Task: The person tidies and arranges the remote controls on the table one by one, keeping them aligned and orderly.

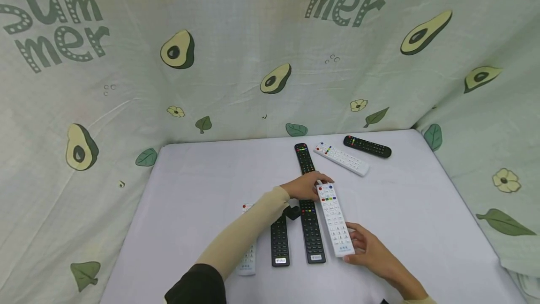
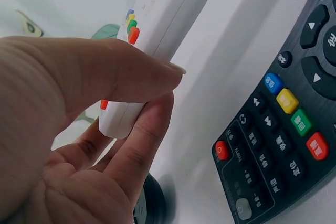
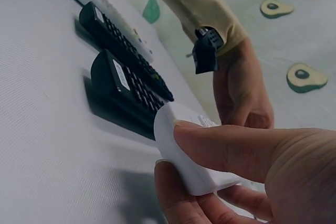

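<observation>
Both hands hold a white remote control (image 1: pixel 336 223) with its buttons facing up. My left hand (image 1: pixel 304 186) pinches its far end between thumb and fingers; the left wrist view shows the remote's end (image 2: pixel 123 116) there. At the near end, my right hand (image 1: pixel 368 250) grips it by thumb and fingers. Right of the row, the held remote lies alongside a black remote (image 1: pixel 313 238); in the right wrist view its end (image 3: pixel 181 156) appears raised off the table. Further left are another black remote (image 1: pixel 280 245) and a white remote (image 1: pixel 248 264), partly hidden by the left forearm.
Behind the left hand lies a black remote (image 1: pixel 304 157). A white remote (image 1: pixel 341 158) and a shorter black remote (image 1: pixel 368 147) lie slanted at the back right. A white cloth covers the table (image 1: pixel 202 177); a printed curtain (image 1: pixel 228 107) hangs behind it.
</observation>
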{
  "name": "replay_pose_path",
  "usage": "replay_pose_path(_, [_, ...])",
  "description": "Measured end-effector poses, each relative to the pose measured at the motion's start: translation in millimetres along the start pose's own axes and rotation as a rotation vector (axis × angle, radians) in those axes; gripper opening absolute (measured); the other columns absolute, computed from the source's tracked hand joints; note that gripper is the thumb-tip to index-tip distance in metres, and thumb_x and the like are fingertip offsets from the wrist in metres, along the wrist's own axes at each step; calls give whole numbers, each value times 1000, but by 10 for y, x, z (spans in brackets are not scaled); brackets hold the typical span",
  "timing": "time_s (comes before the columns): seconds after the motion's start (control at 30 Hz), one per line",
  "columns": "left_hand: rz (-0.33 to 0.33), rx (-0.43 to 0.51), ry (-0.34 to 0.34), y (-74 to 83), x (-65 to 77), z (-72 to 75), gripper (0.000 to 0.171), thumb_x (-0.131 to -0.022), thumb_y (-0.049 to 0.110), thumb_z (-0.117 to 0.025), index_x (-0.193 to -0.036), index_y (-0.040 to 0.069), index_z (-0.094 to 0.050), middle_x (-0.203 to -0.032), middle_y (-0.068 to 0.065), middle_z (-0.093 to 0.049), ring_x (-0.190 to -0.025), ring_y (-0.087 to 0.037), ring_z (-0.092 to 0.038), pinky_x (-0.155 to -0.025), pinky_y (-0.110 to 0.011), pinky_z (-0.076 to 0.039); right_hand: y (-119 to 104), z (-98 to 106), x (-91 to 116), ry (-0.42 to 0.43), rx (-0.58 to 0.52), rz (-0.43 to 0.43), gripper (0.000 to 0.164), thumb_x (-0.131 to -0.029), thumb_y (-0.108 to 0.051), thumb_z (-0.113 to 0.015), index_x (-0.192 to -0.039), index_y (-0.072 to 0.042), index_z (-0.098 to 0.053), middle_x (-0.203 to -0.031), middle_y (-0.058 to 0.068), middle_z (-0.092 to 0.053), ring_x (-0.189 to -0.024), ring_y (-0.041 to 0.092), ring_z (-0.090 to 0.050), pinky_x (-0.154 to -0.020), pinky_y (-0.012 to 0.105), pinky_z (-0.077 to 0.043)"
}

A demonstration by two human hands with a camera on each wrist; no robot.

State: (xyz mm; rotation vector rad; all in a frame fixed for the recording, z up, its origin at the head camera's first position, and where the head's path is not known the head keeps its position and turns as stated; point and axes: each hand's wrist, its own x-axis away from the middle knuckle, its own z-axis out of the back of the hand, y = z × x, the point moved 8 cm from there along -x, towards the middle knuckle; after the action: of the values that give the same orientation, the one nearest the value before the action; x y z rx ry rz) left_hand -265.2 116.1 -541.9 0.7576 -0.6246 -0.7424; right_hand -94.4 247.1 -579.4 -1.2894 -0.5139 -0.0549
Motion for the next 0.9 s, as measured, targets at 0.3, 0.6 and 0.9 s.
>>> replay_pose_path(0.3, [9, -59, -40, -16, -45, -72, 66, -89, -6, -81, -149, 10, -60, -141, -10, -59, -111, -9, -59, -89, -13, -51, 46, -26, 40, -50, -53, 40, 96, -83, 4, -82, -156, 18, -21, -127, 22, -64, -108, 26, -68, -85, 26, -60])
replay_pose_path(0.6, [5, -136, -57, -18, -83, -143, 66, -89, -4, -82, -149, 12, -60, -139, -8, -59, -111, -8, -58, -90, -11, -50, 29, -52, 74, -55, -28, 39, 96, -82, 5, -81, -155, 19, -22, -126, 22, -62, -107, 28, -67, -85, 25, -60])
replay_pose_path(0.9, [-5, -231, -65, -20, -129, -238, 66, -88, 1, -84, -148, 14, -60, -138, -4, -61, -116, -8, -58, -98, -14, -48, 22, -68, 99, -70, 17, 81, 92, -81, 5, -80, -152, 23, -24, -124, 23, -57, -101, 18, -65, -86, 24, -59])
